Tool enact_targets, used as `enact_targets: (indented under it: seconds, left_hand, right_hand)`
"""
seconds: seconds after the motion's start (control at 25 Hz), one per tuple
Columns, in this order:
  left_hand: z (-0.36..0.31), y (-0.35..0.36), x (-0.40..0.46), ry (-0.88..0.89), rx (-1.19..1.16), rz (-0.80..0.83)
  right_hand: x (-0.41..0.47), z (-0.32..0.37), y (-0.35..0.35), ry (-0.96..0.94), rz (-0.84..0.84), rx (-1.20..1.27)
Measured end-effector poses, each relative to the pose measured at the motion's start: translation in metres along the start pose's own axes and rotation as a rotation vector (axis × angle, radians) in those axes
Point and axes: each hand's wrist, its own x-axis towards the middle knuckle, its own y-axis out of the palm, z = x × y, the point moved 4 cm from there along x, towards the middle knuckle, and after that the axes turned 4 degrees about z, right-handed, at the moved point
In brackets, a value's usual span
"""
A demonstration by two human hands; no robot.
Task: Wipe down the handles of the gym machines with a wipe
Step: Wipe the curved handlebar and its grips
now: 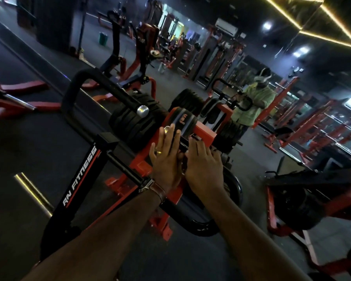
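Left hand (166, 157) flat with fingers straight, right hand (203, 163) loosely curled, both meeting over the red-black machine frame (203, 132), probably readying a wipe. Wipe not clearly visible between palms; curved black handle (79, 86) sits untouched, well left.

The room is dim, with a cool bluish cast over the floor (28, 138). The brightest sources are yellow strip lights (312, 35) on the ceiling at upper right and a few white ceiling lamps (267, 25), which bloom into soft glare. A short yellow streak reflects off the floor at lower left. The chrome knob (142, 111) catches a pale highlight. Far machines are soft and smeared; the whole view is tilted, and straight lines bow toward the edges.
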Motion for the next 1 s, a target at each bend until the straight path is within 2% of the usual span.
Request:
enact_targets:
  seconds: [0.16,0.28,0.4,0.52,0.6,0.72,0.84,1.0]
  left_hand:
    - [-0.006,-0.004,-0.001,0.045,0.011,0.004]
    - [-0.019,0.002,-0.003,0.189,0.196,0.026]
    - [-0.021,-0.001,0.003,0.303,0.267,0.047]
    - [-0.028,-0.008,0.019,0.581,0.283,0.167]
    - [-0.038,-0.003,0.021,0.682,0.299,0.245]
    - [-0.041,0.006,0.018,0.605,0.28,0.19]
    - [-0.039,0.006,0.017,0.609,0.249,0.144]
    - [-0.042,0.003,0.015,0.622,0.195,0.089]
  right_hand:
    - [-0.045,-0.037,-0.009,0.109,0.029,0.014]
    - [-0.034,-0.033,-0.01,0.143,0.097,0.008]
    - [-0.02,-0.031,-0.017,0.104,0.141,0.074]
    - [-0.042,-0.058,-0.022,0.2,0.11,0.192]
    - [-0.061,-0.066,-0.019,0.273,0.057,0.243]
    - [-0.045,-0.058,-0.016,0.233,0.069,0.22]
    - [-0.037,-0.059,-0.018,0.154,0.082,0.192]
    - [-0.076,-0.082,-0.012,0.319,0.056,0.302]
